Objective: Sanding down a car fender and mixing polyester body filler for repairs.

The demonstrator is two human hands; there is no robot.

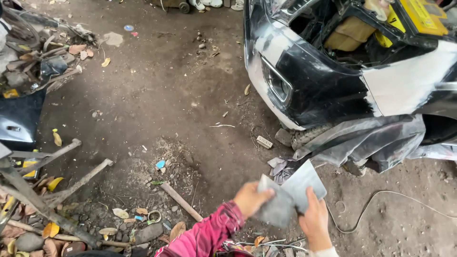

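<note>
Left hand (249, 198) and right hand (314, 220) pinching two grey sheets (291, 195). Beyond the grip: one black car bumper (309, 81), crumpled plastic sheeting (371, 140).

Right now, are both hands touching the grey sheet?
Touching. The head view shows the left hand pinching one end of the grey sheet with its thumb on top, and the right hand gripping the other end.

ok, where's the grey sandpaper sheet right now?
Head view, bottom centre-right: the grey sandpaper sheet is held between the left hand and right hand, over the dirt ground just below the black car bumper.
</note>
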